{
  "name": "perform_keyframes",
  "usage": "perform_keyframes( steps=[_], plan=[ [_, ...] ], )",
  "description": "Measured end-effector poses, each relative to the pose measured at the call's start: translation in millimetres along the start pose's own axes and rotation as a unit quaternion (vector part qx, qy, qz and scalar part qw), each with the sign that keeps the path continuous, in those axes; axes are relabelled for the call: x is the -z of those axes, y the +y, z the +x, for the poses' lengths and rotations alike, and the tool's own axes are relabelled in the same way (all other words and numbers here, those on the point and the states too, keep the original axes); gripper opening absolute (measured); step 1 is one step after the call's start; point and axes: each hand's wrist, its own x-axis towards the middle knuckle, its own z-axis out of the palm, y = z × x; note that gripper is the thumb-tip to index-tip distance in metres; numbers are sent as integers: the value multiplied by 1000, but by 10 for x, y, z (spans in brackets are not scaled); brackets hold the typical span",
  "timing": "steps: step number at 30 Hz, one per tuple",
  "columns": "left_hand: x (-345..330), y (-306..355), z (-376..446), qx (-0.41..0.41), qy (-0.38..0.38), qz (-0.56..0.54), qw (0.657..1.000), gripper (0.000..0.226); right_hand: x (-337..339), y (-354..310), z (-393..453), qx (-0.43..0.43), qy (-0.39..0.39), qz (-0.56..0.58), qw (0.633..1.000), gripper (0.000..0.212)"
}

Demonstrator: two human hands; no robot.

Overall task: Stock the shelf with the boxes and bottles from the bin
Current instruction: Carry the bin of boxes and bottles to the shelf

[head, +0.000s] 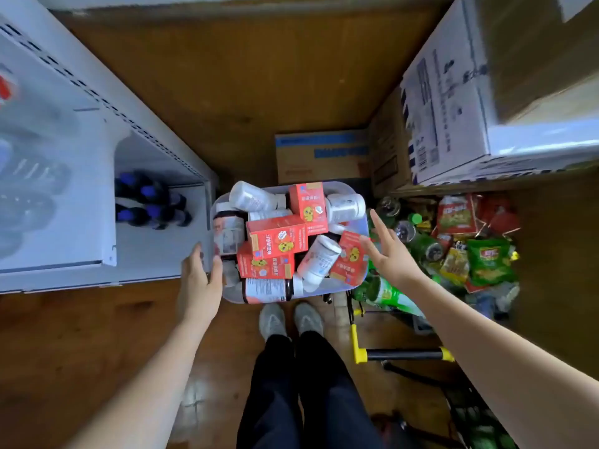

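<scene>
In the head view, a clear plastic bin (362, 222) is seen from above, directly in front of the person's grey shoes (273, 320) on a wooden floor (227, 92). The bin is heaped with red boxes (278, 238) printed with a cartoon face, white bottles (319, 259) lying on their sides, and dark bottles with white labels (265, 290).

The left hand (201, 280) is placed at the bin's left rim, its thumb curled over the edge and the fingers tucked outside the wall, so the grip is closed on the bin. The right hand (387, 254) is held just beside the bin's right edge with fingers straight and spread; its grip is fully open and nothing is held, and whether it touches the rim cannot be told.

To the left, a white shelf (97, 157) is seen, and dark bottles with blue caps (150, 202) are stood upright on its lower level. Beyond the bin a cardboard carton (321, 157) with blue print is set on the floor, and a large white carton (453, 102) is stacked at the right. Beside the bin on the right, a cart with a yellow-ended handle (402, 354) is loaded with green bottles (389, 291) and snack bags (489, 264).
</scene>
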Motion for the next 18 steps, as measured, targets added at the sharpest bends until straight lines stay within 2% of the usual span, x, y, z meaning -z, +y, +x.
perform_keyframes(
  steps=[4, 9, 18],
  plan=[
    [-122, -43, 177, 11, -13, -59, 998, 55, -186, 5, 106, 34, -2, 62, 998, 67],
    [-199, 21, 313, -19, -51, -143, 988, 63, -251, 7, 197, 32, 54, 124, 990, 76],
    [-41, 168, 271, -32, -98, -191, 976, 65, -204, 31, 260, 67, 37, 89, 993, 81]
  ],
)
